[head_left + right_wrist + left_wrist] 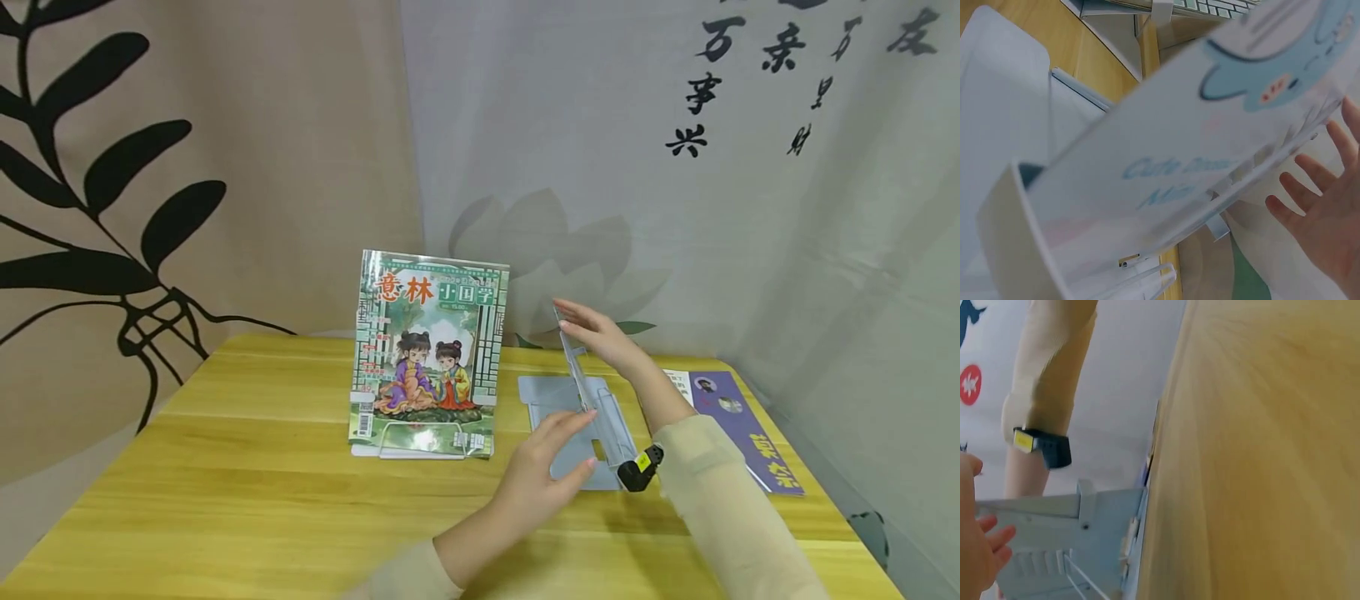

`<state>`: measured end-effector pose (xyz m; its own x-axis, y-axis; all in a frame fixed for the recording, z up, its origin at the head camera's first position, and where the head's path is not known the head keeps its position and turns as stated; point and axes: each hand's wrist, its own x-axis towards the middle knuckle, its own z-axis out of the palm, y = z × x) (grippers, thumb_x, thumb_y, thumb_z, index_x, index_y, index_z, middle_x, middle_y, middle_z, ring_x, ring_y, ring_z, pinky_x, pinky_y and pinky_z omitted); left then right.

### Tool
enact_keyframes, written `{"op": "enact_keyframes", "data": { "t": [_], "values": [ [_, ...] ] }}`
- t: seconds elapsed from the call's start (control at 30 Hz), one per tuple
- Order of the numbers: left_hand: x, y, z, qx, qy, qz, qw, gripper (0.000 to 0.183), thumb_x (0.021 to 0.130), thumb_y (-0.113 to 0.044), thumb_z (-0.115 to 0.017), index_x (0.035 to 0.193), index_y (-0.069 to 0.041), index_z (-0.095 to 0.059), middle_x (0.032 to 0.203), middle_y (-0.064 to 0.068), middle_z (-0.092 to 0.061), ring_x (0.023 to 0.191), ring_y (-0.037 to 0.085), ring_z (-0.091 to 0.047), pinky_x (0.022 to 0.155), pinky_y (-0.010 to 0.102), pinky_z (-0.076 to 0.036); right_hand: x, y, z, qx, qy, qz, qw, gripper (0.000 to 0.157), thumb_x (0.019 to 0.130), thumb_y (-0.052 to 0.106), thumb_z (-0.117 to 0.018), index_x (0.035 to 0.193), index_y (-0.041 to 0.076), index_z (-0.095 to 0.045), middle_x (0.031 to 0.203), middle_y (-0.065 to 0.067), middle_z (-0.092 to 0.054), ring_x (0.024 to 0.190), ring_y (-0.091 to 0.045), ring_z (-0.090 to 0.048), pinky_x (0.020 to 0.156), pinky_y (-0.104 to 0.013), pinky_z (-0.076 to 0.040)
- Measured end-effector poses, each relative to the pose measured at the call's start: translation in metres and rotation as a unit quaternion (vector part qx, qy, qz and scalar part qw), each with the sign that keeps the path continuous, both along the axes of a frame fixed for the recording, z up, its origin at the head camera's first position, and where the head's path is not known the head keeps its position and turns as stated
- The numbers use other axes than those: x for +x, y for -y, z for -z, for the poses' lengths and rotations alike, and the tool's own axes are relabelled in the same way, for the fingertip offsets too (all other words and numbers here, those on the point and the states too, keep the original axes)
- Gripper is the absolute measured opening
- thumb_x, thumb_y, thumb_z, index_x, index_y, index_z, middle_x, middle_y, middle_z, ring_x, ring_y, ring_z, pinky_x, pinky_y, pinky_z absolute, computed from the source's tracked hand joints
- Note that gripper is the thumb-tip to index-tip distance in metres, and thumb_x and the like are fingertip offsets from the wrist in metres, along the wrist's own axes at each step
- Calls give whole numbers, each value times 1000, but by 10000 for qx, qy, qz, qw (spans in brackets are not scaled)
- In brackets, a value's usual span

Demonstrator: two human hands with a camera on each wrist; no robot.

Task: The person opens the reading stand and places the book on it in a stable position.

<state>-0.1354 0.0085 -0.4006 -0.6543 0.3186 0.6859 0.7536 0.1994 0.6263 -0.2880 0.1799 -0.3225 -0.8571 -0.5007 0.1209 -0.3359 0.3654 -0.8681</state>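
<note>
Raised panel [1097,181] of book stand [558,398] flanked by left hand [542,467], near, and right hand [603,337], far, fingers extended; judged light, stiff, slippery, best gripped edgewise.

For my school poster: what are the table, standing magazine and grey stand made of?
Table: seems satiny wood, or a copy, with streaky grain.
Standing magazine: probably glossy paper; its cover shows bright glare.
Grey stand: smooth, perhaps painted metal or plastic; its thin flat panels fit both.
</note>
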Motion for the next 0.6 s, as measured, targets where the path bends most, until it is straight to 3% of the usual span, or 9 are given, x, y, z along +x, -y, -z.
{"op": "enact_keyframes", "data": {
  "t": [0.13,0.33,0.47,0.6],
  "values": [
    [2,-6,-1,-227,54,-152,9996,42,91,-20,-66,131,-13,-58,129,5,-53,114,18,-55,94,31,-45,6,4,-8,243,145,-159,9995,52,103,19,-45,150,4,-29,152,-19,-27,135,-39,-28,106,-60,-24],
    [0,-11,2,-157,193,-349,9991,34,91,-19,-66,124,-11,-63,128,7,-56,115,19,-56,96,33,-44,6,6,-7,244,147,-68,9996,51,103,18,-45,148,1,-30,150,-20,-30,133,-39,-31,105,-59,-26],
    [-2,-13,2,-151,-135,-529,9984,31,91,-16,-66,122,-10,-65,124,8,-59,113,19,-57,96,31,-44,6,4,-7,183,162,-32,9997,51,102,18,-45,148,1,-30,149,-21,-30,134,-40,-30,105,-60,-25],
    [-2,-11,2,-385,-702,-864,9930,31,90,-14,-67,121,-10,-67,121,8,-62,111,19,-58,96,29,-44,-5,-8,9,272,86,97,9995,52,102,28,-48,148,9,-34,147,-17,-34,132,-36,-33,103,-59,-29]
  ]
}}
